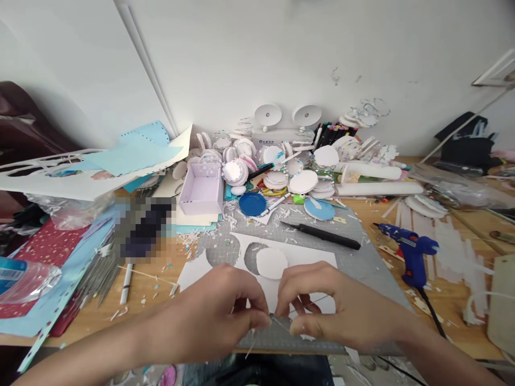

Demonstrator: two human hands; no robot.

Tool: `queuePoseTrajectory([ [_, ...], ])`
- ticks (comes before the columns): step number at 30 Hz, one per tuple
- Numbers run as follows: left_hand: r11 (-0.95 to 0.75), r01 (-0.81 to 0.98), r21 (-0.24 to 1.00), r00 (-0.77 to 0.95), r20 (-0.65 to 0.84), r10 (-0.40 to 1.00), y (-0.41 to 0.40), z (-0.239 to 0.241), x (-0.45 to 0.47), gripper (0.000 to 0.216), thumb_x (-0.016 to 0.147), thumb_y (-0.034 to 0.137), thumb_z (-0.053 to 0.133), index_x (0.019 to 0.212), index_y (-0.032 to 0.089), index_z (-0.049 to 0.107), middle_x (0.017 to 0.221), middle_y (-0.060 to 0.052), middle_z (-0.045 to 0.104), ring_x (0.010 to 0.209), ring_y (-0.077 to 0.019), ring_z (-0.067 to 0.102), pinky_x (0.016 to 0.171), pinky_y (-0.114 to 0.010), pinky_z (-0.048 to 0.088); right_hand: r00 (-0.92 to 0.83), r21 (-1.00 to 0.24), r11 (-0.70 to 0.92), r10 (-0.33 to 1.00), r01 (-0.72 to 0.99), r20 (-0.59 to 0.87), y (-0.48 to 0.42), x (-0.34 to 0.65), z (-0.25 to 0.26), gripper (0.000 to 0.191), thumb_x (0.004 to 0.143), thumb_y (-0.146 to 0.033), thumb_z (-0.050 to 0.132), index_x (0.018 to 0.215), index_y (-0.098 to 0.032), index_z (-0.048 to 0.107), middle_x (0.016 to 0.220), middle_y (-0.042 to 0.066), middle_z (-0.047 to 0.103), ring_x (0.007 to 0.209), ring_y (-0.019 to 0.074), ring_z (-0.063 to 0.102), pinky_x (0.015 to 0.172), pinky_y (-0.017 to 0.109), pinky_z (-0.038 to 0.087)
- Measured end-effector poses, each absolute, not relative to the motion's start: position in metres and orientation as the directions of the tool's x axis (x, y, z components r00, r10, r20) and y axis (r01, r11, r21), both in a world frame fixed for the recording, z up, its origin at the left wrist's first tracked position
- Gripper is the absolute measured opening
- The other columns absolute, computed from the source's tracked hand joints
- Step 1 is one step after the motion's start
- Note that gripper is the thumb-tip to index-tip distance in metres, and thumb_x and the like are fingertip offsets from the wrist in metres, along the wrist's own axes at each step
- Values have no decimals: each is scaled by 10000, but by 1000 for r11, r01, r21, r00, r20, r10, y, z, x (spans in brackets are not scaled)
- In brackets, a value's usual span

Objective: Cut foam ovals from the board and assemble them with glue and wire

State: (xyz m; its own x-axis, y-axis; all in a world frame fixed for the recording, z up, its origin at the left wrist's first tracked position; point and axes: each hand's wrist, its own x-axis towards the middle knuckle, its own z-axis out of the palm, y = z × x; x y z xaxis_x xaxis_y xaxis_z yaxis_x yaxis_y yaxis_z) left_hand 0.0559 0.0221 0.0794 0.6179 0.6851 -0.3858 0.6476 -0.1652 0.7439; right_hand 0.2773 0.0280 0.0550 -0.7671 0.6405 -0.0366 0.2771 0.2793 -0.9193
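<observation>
Close to the table's front edge, my left hand (pixel 235 316) pinches a thin wire (pixel 280 323) between thumb and forefinger. My right hand (pixel 322 300) is right beside it, its fingers curled around the same wire, which runs between the two hands. A loose end hangs below the left fingertips. Just beyond the hands, a white round disc (pixel 272 262) lies on a white sheet (pixel 309 256) with round holes cut in it. Under the sheet is a grey cutting mat (pixel 350 228). A black pen-like tool (pixel 328 236) rests behind the sheet.
A blue hot glue gun (pixel 414 249) lies at right, its cord running to the front edge. Behind stand a pale pink box (pixel 201 187), stacked white discs (pixel 303 182) and a blue lid (pixel 252 204). Bundled wires (pixel 100 273) and a plastic bottle (pixel 30 280) are at left.
</observation>
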Motion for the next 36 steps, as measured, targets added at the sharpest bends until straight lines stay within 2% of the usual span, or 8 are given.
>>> queuePoseTrajectory([
  [8,-349,665,660,648,-278,710,27,72,61,197,802,131,511,729,174,688,679,-1,662,635,-115,546,607,-223,354,-747,-772,421,658,475,-100,29,269,51,86,813,-243,701,803,-171,655,750,-22,653,660,97,555,583,202,428],
  [12,100,575,812,588,-495,640,34,66,60,164,788,246,564,695,144,653,606,11,588,518,-82,431,501,-203,307,-732,-431,778,604,458,313,18,270,38,174,916,-158,525,782,-147,636,696,30,636,658,151,564,556,272,447],
  [15,526,336,782,663,-593,458,37,66,58,223,759,341,617,676,133,624,630,3,602,446,-46,344,450,-190,262,-701,-21,915,324,404,636,12,272,28,252,939,-79,400,940,-74,652,776,115,690,704,192,605,576,313,489],
  [17,556,292,778,674,-580,457,36,68,57,235,761,353,625,681,132,619,634,6,599,446,-44,341,447,-190,258,-671,61,916,244,397,700,11,272,23,225,933,-65,424,1014,-49,633,833,132,709,737,190,621,595,303,507],
  [21,69,494,867,579,-387,718,29,72,55,182,845,275,565,728,149,623,619,31,541,558,-83,435,517,-202,326,-509,-393,787,611,476,607,14,269,24,68,893,-153,584,939,-153,633,772,40,669,700,147,596,623,271,502],
  [25,-586,579,567,689,44,723,20,71,50,219,904,101,419,809,149,611,777,-8,600,683,-126,501,607,-255,361,-534,-899,209,845,384,-32,26,273,39,177,930,-300,522,896,-186,653,798,29,666,708,125,589,592,232,461],
  [30,-848,499,179,807,261,529,17,67,49,286,911,51,350,831,148,607,766,-31,610,633,-170,469,579,-310,349,-694,-906,-377,600,192,-397,46,283,35,307,918,-419,513,971,-134,615,836,78,687,604,101,589,480,197,374],
  [36,-871,489,52,818,317,479,16,68,49,334,959,90,280,882,132,603,749,-50,614,632,-172,518,557,-291,402,-724,-861,-457,513,225,-462,52,285,32,285,912,-403,514,953,-134,600,824,87,709,596,105,613,477,193,362],
])
